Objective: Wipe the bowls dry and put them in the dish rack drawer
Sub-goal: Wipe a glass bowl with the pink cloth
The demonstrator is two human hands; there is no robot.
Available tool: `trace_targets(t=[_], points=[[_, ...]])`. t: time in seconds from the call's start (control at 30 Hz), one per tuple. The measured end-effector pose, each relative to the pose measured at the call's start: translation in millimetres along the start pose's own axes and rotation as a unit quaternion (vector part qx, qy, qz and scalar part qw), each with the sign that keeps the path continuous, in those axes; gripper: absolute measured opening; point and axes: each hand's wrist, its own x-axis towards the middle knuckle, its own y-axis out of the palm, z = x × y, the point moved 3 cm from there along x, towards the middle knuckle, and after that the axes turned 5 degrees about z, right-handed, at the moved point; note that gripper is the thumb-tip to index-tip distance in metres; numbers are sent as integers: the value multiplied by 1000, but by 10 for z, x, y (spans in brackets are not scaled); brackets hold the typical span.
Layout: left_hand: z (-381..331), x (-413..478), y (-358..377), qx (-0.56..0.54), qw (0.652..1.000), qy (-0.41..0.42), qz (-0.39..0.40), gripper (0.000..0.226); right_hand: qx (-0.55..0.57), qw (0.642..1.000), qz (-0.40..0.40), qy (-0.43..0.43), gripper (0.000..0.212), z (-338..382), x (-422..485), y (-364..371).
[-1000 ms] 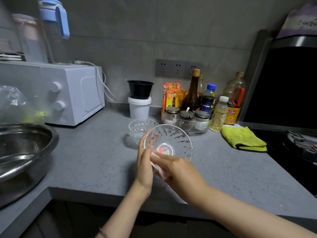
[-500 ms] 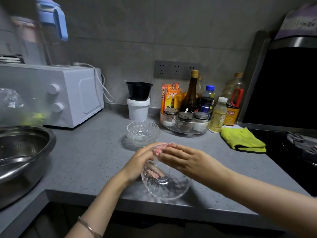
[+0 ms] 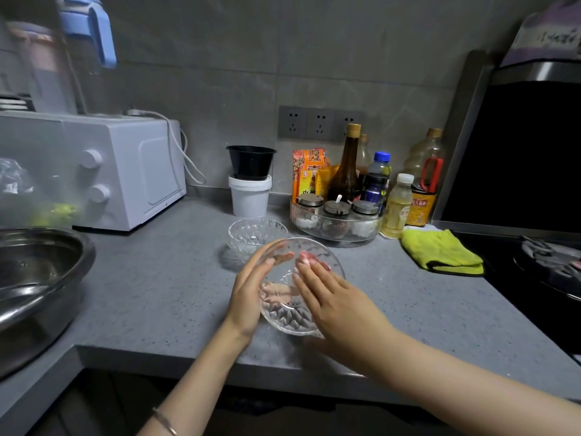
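A clear cut-glass bowl (image 3: 284, 313) is tilted just above the counter's front part, between both hands. My left hand (image 3: 250, 291) cups its left side, fingers curled round the wall and underside. My right hand (image 3: 334, 298) lies over the right rim with straight fingers reaching inside, pressing a small pinkish-white wipe (image 3: 306, 258) against the glass; its thumb is hidden. A second, smaller glass bowl (image 3: 256, 236) stands upright on the counter just behind, apart from both hands. No dish rack drawer is in view.
On the grey counter (image 3: 163, 287) stand a steel basin (image 3: 37, 278) at the left, a white microwave (image 3: 125, 171), a white tub with a black bowl (image 3: 250, 180), a condiment tray with bottles (image 3: 336, 221), a yellow cloth (image 3: 440, 251) and a stove (image 3: 550, 265).
The bowl went from upright and facing me down toward the counter, then came up a little. My right hand moved from its lower rim to over its right side.
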Motion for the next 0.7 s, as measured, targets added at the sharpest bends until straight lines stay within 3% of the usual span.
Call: trace_targets(t=[0.07, 0.2, 0.3, 0.43, 0.53, 0.63, 0.7], points=[[-10, 0, -38, 4, 1000, 12, -16, 39, 15, 999, -28, -12, 56, 115, -6, -50], [25, -41, -1, -15, 1000, -3, -15, 37, 90, 991, -45, -83, 75, 205, -4, -13], [6, -61, 7, -24, 999, -1, -27, 34, 10, 999, -44, -22, 88, 43, 73, -10], [-45, -30, -33, -11, 998, -6, -54, 34, 8, 999, -41, 7, 92, 44, 104, -39], [-2, -52, -50, -38, 995, -29, -86, 35, 77, 995, -54, -39, 68, 186, 72, -49], [65, -80, -32, -60, 994, -59, -62, 36, 243, 967, -20, -67, 31, 144, 25, -195], [76, -71, -28, -77, 993, -90, -27, 36, 287, 957, 18, -47, 29, 40, 10, -275]])
